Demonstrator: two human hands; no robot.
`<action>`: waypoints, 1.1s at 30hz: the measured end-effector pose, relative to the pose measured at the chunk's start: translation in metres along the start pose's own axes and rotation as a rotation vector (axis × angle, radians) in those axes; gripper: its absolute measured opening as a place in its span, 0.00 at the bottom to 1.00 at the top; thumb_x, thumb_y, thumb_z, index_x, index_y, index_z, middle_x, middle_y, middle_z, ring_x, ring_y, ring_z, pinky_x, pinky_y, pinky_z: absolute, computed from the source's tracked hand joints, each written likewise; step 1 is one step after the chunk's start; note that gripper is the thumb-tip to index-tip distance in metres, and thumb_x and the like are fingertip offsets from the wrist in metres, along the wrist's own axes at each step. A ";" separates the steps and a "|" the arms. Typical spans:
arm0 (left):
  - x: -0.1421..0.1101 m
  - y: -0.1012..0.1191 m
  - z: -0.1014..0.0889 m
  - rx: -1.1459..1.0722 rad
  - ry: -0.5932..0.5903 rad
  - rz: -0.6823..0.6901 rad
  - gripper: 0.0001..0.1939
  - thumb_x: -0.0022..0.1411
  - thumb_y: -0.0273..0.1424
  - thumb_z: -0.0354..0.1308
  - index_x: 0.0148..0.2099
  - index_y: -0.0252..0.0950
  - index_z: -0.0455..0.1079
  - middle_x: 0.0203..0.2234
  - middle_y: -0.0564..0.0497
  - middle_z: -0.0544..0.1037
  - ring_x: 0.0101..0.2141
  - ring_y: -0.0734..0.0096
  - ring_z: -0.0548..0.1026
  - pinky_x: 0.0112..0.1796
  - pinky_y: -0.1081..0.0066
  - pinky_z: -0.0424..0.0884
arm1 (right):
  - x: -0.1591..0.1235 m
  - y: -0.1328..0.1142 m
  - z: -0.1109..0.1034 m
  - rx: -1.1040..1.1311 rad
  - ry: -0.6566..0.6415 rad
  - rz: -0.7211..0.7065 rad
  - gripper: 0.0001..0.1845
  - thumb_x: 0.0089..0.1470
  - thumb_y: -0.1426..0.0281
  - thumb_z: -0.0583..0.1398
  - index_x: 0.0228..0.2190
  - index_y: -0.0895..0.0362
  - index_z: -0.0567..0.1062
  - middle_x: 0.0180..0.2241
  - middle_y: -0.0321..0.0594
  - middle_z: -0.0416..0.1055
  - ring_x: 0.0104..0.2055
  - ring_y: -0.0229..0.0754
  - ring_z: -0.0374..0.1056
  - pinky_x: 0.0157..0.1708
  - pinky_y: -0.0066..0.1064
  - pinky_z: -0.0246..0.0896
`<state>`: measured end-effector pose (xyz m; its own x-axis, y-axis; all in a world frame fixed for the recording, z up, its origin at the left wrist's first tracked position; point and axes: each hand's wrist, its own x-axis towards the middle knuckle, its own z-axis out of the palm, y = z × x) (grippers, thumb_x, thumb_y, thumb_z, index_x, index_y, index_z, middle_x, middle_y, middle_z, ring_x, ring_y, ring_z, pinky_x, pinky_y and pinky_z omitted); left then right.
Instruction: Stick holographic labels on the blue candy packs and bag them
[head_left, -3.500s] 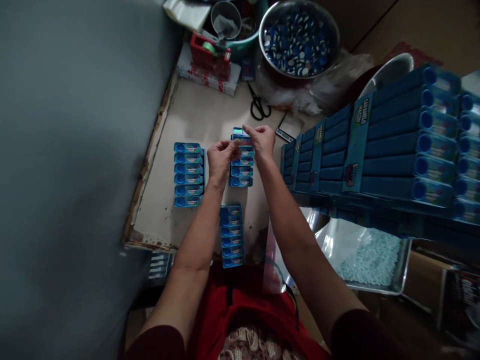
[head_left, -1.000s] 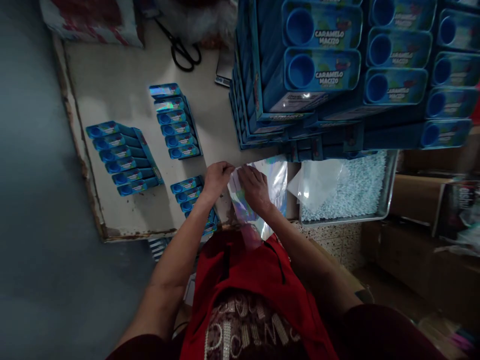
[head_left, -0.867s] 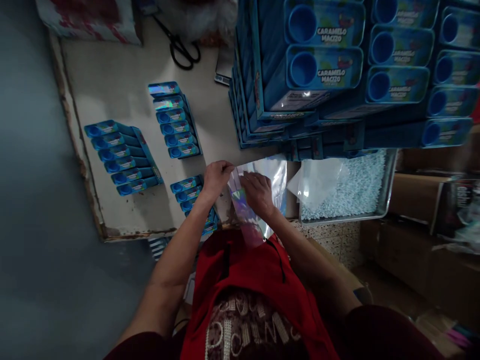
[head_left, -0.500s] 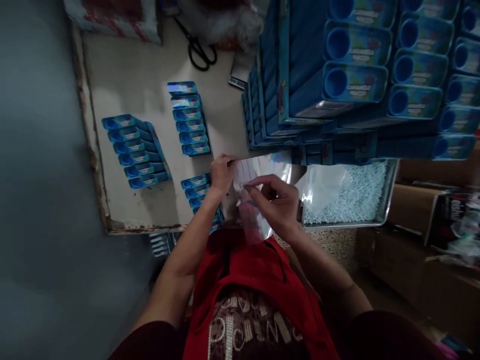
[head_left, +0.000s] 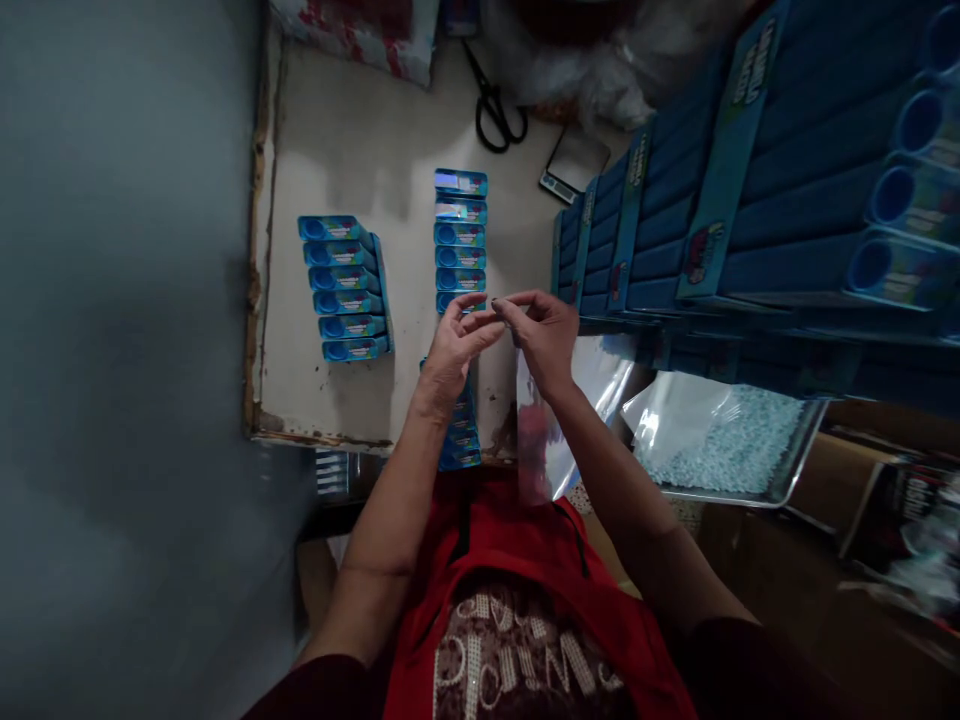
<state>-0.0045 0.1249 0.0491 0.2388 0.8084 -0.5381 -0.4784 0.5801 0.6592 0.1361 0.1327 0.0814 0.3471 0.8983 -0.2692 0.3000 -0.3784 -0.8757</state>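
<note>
My left hand (head_left: 456, 345) and my right hand (head_left: 541, 328) meet above the table, fingertips pinched together on something too small to make out. A shiny holographic sheet (head_left: 551, 430) lies below my right wrist at the table's near edge. Just beyond my fingers stands a row of small blue boxes (head_left: 459, 235), its far two bearing shiny stickers. Another row of blue boxes (head_left: 343, 288) lies to the left. A third row (head_left: 459, 440) sits under my left wrist.
A tall stack of blue display boxes (head_left: 750, 220) fills the right. Scissors (head_left: 495, 105) and a small digital scale (head_left: 574, 160) lie at the back. A metal tray of pale pellets (head_left: 731, 450) sits low on the right. A grey wall (head_left: 120, 350) bounds the left.
Both hands have lifted off the holographic sheet and come up over the table toward the middle row of boxes, fingertips pinched together. The view has swung left.
</note>
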 end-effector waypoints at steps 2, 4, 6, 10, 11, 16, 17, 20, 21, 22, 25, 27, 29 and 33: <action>0.004 0.000 0.000 -0.005 -0.030 -0.033 0.39 0.46 0.33 0.81 0.59 0.42 0.70 0.41 0.52 0.82 0.43 0.67 0.82 0.49 0.69 0.76 | 0.001 0.001 0.002 0.009 -0.026 0.015 0.13 0.57 0.57 0.70 0.31 0.54 0.84 0.17 0.27 0.65 0.22 0.35 0.60 0.28 0.30 0.53; 0.007 -0.001 -0.002 -0.026 -0.039 -0.074 0.38 0.46 0.31 0.78 0.59 0.42 0.70 0.39 0.53 0.80 0.39 0.70 0.80 0.45 0.70 0.75 | 0.003 0.004 0.004 0.007 -0.023 0.008 0.13 0.56 0.56 0.70 0.30 0.54 0.84 0.17 0.27 0.63 0.23 0.35 0.58 0.27 0.30 0.52; 0.009 -0.003 -0.004 0.009 0.008 -0.072 0.32 0.49 0.30 0.74 0.57 0.42 0.71 0.36 0.54 0.77 0.35 0.72 0.77 0.41 0.71 0.73 | 0.005 0.006 0.006 0.001 -0.018 -0.010 0.14 0.56 0.57 0.71 0.29 0.54 0.83 0.18 0.26 0.62 0.23 0.34 0.57 0.28 0.29 0.51; 0.012 -0.007 -0.002 0.414 0.256 0.167 0.17 0.55 0.25 0.67 0.48 0.40 0.74 0.31 0.55 0.74 0.32 0.71 0.74 0.38 0.71 0.70 | -0.004 0.004 0.012 -0.012 0.021 -0.041 0.14 0.59 0.57 0.69 0.29 0.54 0.83 0.19 0.26 0.61 0.24 0.34 0.56 0.28 0.29 0.52; 0.014 -0.008 -0.001 0.531 0.305 0.226 0.14 0.56 0.24 0.65 0.46 0.39 0.75 0.31 0.54 0.75 0.32 0.71 0.74 0.38 0.71 0.70 | -0.009 0.001 0.013 -0.008 0.030 -0.054 0.13 0.59 0.58 0.69 0.30 0.54 0.83 0.19 0.26 0.60 0.24 0.34 0.55 0.28 0.29 0.51; 0.024 -0.003 -0.005 0.792 0.380 0.293 0.12 0.58 0.20 0.65 0.43 0.40 0.76 0.40 0.49 0.78 0.44 0.62 0.78 0.47 0.66 0.74 | -0.033 -0.015 0.009 -0.013 0.048 -0.072 0.10 0.60 0.59 0.70 0.32 0.53 0.85 0.18 0.25 0.58 0.23 0.33 0.51 0.26 0.29 0.49; 0.025 0.000 -0.009 0.804 0.399 0.312 0.14 0.56 0.20 0.69 0.43 0.41 0.77 0.43 0.48 0.78 0.47 0.60 0.78 0.49 0.65 0.74 | -0.034 -0.017 0.007 0.000 0.054 -0.063 0.10 0.59 0.59 0.70 0.32 0.53 0.85 0.19 0.26 0.58 0.23 0.33 0.52 0.26 0.29 0.49; 0.023 0.010 -0.023 0.641 0.363 0.284 0.18 0.53 0.27 0.77 0.46 0.41 0.78 0.43 0.48 0.79 0.50 0.58 0.79 0.51 0.65 0.76 | -0.028 -0.020 -0.001 0.104 0.017 0.019 0.12 0.56 0.57 0.73 0.31 0.52 0.84 0.23 0.29 0.68 0.27 0.35 0.60 0.29 0.29 0.57; 0.022 0.013 -0.027 0.525 0.319 0.224 0.18 0.54 0.33 0.77 0.46 0.40 0.78 0.42 0.48 0.80 0.47 0.59 0.80 0.49 0.65 0.77 | -0.024 -0.019 -0.002 0.147 -0.005 0.060 0.14 0.55 0.56 0.74 0.31 0.52 0.84 0.25 0.31 0.71 0.29 0.36 0.63 0.31 0.29 0.60; 0.021 0.015 -0.031 0.405 0.272 0.151 0.18 0.57 0.38 0.77 0.47 0.40 0.79 0.40 0.48 0.82 0.44 0.61 0.81 0.47 0.65 0.77 | -0.019 -0.018 -0.003 0.185 -0.026 0.101 0.15 0.53 0.54 0.75 0.31 0.53 0.84 0.27 0.32 0.74 0.31 0.37 0.66 0.32 0.29 0.62; 0.019 0.021 -0.035 0.143 0.160 -0.058 0.26 0.64 0.57 0.68 0.45 0.38 0.80 0.38 0.44 0.84 0.39 0.61 0.83 0.43 0.63 0.79 | -0.009 -0.015 -0.001 0.242 -0.051 0.187 0.18 0.51 0.52 0.75 0.31 0.53 0.84 0.30 0.35 0.78 0.33 0.38 0.69 0.32 0.30 0.64; 0.018 0.023 -0.034 0.075 0.129 -0.133 0.34 0.63 0.66 0.61 0.42 0.37 0.80 0.37 0.42 0.85 0.38 0.58 0.84 0.42 0.61 0.81 | -0.005 -0.014 0.003 0.237 -0.059 0.195 0.18 0.51 0.52 0.74 0.32 0.53 0.83 0.31 0.35 0.78 0.33 0.38 0.69 0.31 0.29 0.63; 0.016 0.024 -0.032 0.049 0.146 -0.140 0.37 0.61 0.68 0.62 0.40 0.36 0.80 0.36 0.41 0.86 0.38 0.58 0.85 0.42 0.62 0.81 | -0.003 -0.013 0.006 0.231 -0.067 0.180 0.19 0.52 0.51 0.74 0.32 0.54 0.83 0.31 0.35 0.78 0.32 0.37 0.69 0.31 0.30 0.63; 0.015 0.024 -0.030 0.050 0.220 -0.069 0.29 0.50 0.55 0.78 0.39 0.36 0.79 0.34 0.46 0.86 0.33 0.66 0.83 0.38 0.68 0.80 | 0.000 -0.013 0.009 0.270 -0.083 0.185 0.18 0.48 0.54 0.75 0.30 0.55 0.83 0.29 0.34 0.77 0.32 0.37 0.68 0.32 0.30 0.63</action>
<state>-0.0383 0.1480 0.0410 0.0774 0.7285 -0.6806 -0.4232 0.6421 0.6392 0.1242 0.1400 0.0893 0.2971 0.8393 -0.4553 -0.0112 -0.4738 -0.8806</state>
